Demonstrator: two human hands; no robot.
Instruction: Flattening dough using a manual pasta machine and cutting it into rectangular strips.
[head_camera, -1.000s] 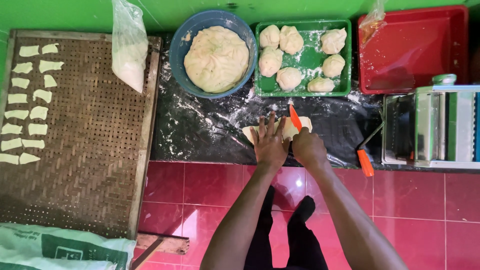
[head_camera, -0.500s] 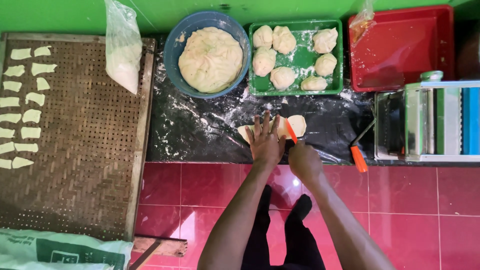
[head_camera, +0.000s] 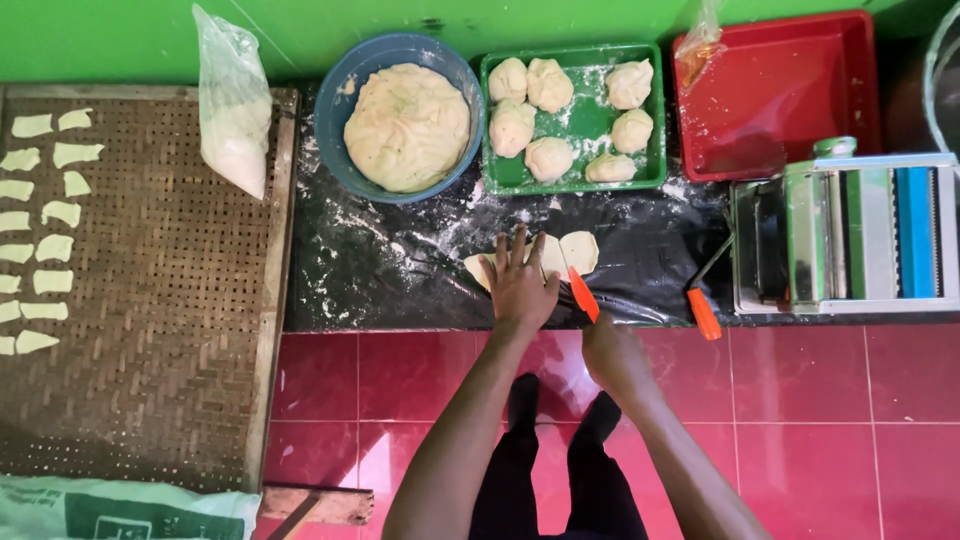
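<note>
Woven bamboo tray (head_camera: 160, 300) at far left, cut dough pieces (head_camera: 40, 230) along its edge. Blue bowl (head_camera: 340, 130) of dough, green tray (head_camera: 585, 125) of dough balls, red tub (head_camera: 780, 90) behind. Your left hand (head_camera: 520, 285), fingers spread, presses flat dough sheet (head_camera: 570, 250) on floured black plastic (head_camera: 400, 265). Your right hand (head_camera: 610, 355) fisted round orange-handled knife (head_camera: 582, 293), blade at sheet. Pasta roller (head_camera: 850, 235) at right.
</note>
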